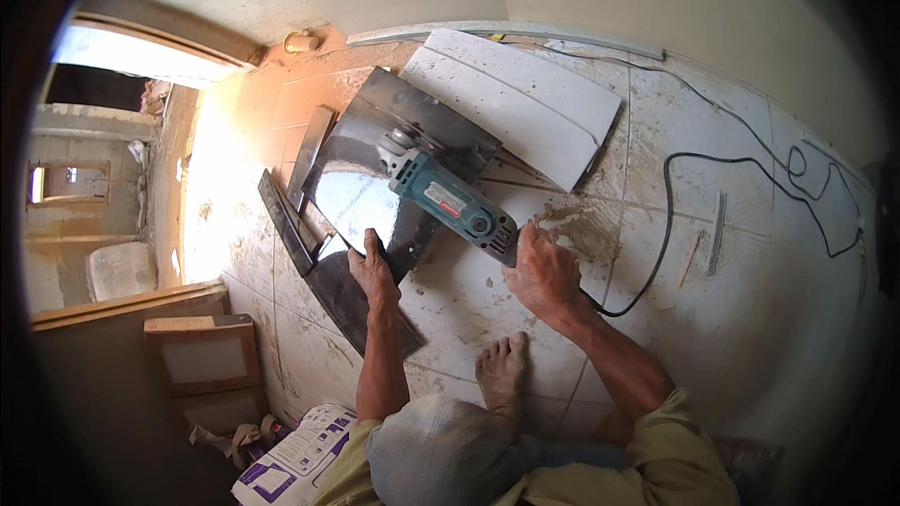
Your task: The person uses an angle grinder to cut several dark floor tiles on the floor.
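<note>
My right hand is closed round the rear end of a teal angle grinder, whose head and disc lie over a glossy black tile. The grinder's black cord runs away to the right. My left hand grips the lower edge of the black tile, fingers on its surface and thumb near the edge. Another dark tile piece lies beneath that hand, and narrow dark strips lie at the left. Whether the disc touches the tile, I cannot tell.
White boards lie behind on the dusty tiled floor. A metal strip, cord loops, a yellow container by the wall, cardboard boxes and a printed sack surround me. A bright doorway opens at left; my bare foot is below.
</note>
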Available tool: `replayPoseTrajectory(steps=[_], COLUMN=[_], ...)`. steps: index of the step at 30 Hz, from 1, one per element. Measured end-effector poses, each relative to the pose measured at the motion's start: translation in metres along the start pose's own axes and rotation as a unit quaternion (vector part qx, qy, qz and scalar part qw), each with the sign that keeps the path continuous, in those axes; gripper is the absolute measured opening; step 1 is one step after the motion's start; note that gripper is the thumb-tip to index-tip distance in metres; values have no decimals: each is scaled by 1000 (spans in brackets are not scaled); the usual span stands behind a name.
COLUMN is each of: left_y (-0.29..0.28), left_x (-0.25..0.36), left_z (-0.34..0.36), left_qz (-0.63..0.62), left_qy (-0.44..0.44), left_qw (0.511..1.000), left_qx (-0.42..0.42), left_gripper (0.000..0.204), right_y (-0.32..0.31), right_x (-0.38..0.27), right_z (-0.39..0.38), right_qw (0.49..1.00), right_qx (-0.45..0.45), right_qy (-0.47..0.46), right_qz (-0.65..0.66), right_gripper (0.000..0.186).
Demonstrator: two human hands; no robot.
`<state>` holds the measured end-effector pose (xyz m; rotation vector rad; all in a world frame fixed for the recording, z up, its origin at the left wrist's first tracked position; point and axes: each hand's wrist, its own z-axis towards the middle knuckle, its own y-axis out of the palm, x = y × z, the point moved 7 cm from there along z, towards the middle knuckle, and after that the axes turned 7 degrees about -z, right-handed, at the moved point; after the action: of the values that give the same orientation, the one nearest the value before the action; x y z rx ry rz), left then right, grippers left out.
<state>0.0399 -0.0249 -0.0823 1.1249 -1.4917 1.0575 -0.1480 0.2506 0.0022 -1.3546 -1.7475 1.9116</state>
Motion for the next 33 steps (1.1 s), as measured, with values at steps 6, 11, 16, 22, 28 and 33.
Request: replayPoseTrajectory(steps=[6, 11, 16, 22, 28, 33], left_y=[5, 3, 1, -1, 2, 4], left_x=[0, -2, -1, -4, -3, -3], left_z=[-5, 0, -2, 1, -1, -2], left_qz=[-4, -35, -18, -11, -30, -41], left_qy=[-16, -11, -36, -30, -23, -24], left_qw=[1000, 999, 999, 999, 999, 999], left_qx=[21, -16, 7, 5, 1, -2], left_gripper=[38, 36, 38, 39, 37, 37], right_y=[12, 25, 25, 23, 23, 28], right_x=[-4, -6, -6, -7, -7, -5], right_z=[14, 22, 24, 23, 24, 23], right_qw=[1000, 1000, 1000, 999, 999, 999], right_qx=[-21, -29, 2, -3, -18, -24], right_qy=[-6, 5, 6, -1, 11, 13], right_qz=[2, 0, 30, 43, 33, 28], right_gripper=[42, 40, 40, 39, 40, 40])
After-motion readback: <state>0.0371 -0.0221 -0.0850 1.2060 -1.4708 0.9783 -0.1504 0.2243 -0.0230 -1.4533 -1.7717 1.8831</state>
